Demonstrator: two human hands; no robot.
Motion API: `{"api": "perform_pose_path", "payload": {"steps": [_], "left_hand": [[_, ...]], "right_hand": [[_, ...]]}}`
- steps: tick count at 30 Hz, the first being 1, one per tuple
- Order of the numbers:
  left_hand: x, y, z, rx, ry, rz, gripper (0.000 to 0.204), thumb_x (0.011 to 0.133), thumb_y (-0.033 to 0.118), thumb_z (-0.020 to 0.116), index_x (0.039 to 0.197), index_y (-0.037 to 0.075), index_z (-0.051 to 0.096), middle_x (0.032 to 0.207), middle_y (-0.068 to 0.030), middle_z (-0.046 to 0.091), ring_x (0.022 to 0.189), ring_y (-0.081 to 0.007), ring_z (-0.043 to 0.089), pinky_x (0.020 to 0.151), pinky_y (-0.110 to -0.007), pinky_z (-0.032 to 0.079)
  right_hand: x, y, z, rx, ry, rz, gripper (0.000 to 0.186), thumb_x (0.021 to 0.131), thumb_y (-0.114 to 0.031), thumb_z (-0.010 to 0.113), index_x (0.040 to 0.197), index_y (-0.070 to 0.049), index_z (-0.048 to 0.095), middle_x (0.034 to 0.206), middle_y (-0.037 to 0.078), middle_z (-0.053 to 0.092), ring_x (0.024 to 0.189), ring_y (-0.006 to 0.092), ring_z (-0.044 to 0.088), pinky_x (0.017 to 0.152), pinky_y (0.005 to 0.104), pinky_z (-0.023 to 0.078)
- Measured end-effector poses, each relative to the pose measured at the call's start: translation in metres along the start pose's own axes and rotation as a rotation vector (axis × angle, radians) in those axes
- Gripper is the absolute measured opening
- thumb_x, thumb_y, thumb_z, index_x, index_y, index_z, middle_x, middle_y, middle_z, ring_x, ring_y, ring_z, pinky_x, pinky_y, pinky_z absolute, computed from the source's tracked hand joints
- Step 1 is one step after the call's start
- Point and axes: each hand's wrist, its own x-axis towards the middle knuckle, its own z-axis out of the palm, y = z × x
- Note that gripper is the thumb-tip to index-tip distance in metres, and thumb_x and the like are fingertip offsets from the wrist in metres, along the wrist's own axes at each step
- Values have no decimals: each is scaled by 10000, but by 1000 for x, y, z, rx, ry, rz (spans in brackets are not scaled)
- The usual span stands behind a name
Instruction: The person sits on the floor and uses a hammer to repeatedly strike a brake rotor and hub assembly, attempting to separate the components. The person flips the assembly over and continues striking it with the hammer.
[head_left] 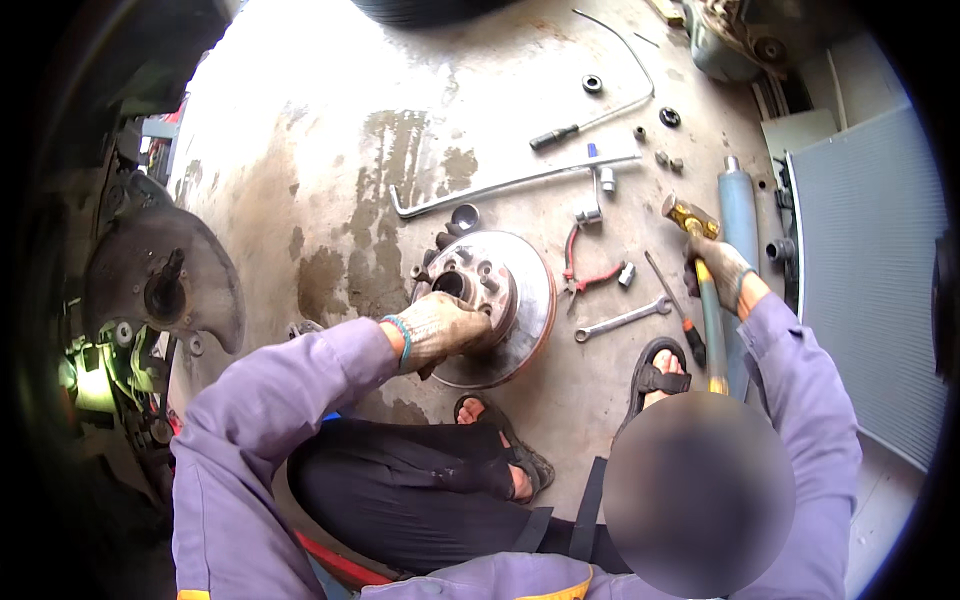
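Observation:
My left hand (447, 328), in a pale work glove, grips the hub of a brake disc (535, 300) that lies on the floor, tilted. Studs and a round centre hole show on the hub; my fingertips are partly hidden. My gloved right hand (718, 266) is closed round the shaft of a hammer (690, 215), close under its worn yellowish head. The hammer's long handle points back toward my knees. Between my hands lie red-handled pliers (592, 277), a combination wrench (625, 320) and a screwdriver (690, 335).
A long bent metal bar (510, 183), sockets (608, 180), a thin rod with a dark grip (556, 137) and a bearing ring (592, 84) lie beyond. A blue-grey cylinder (738, 210) and a finned panel (870, 260) are at right. Another disc-shaped part (165, 270) stands at left.

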Motion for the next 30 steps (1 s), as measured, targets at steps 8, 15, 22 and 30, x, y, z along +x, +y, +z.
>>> {"api": "perform_pose_path", "payload": {"steps": [8, 15, 22, 30], "left_hand": [[-43, -19, 12, -294, 101, 170, 403, 935, 396, 643, 984, 8, 740, 656, -79, 612, 406, -162, 523, 331, -326, 377], [-3, 0, 32, 573, 466, 437, 428, 1028, 344, 467, 1187, 21, 700, 1087, -105, 735, 963, -213, 717, 885, -378, 577], [81, -113, 59, 1391, 779, 931, 310, 1021, 188, 501, 1196, 6, 681, 1184, -168, 688, 1072, -288, 667, 914, -426, 569], [-11, 10, 15, -48, -40, -171, 401, 925, 366, 624, 1197, 91, 733, 1268, -233, 699, 1151, -334, 699, 966, -418, 563]], "right_hand": [[-226, -131, 86, -670, -62, -703, 342, 859, -115, 727, 1157, 30, 645, 878, 145, 737, 763, 240, 730, 687, 378, 588], [-209, -88, 123, -1175, -186, -267, 366, 897, -319, 716, 1055, 10, 714, 952, 256, 726, 926, 386, 729, 857, 438, 564], [-272, -144, 142, -789, -271, -722, 192, 947, -232, 673, 920, -42, 682, 695, 57, 612, 581, 152, 611, 544, 330, 511], [-149, -87, 67, -969, -296, -401, 226, 936, -244, 689, 867, -36, 639, 635, 22, 560, 524, 143, 558, 496, 327, 476]]}}
